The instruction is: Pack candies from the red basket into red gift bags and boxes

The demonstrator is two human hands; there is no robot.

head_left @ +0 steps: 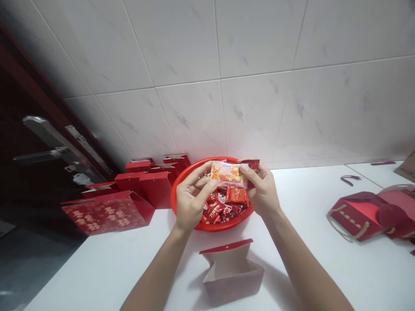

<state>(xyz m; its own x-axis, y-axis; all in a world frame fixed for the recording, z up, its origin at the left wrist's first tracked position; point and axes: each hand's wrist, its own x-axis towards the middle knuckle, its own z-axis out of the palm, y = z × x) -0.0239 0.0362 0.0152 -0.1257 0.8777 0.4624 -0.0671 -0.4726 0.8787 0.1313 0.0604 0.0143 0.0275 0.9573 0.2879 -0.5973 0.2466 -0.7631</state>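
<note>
Between both hands is a wrapped candy [226, 174], cream and orange with "Golden" lettering, held above a red basin [177, 209]. The fingers of my left hand [193, 196] are closed on its left end. My right hand [264, 192] pinches its right end and also has a small red packet [251, 164] against its fingers. Many red-wrapped candies [237, 195] fill the basin, partly hidden by the hands. Nearer to me stands an open paper gift box [235, 283], its pale inside showing, between my forearms.
Several red gift boxes [106, 214] stand at the left against the wall and door side. Dark red boxes with handles [356, 216] lie at the right, near a dark ribbon piece [350, 179]. A cardboard piece [407, 168] is at the right edge. A door handle [42, 155] is at the left.
</note>
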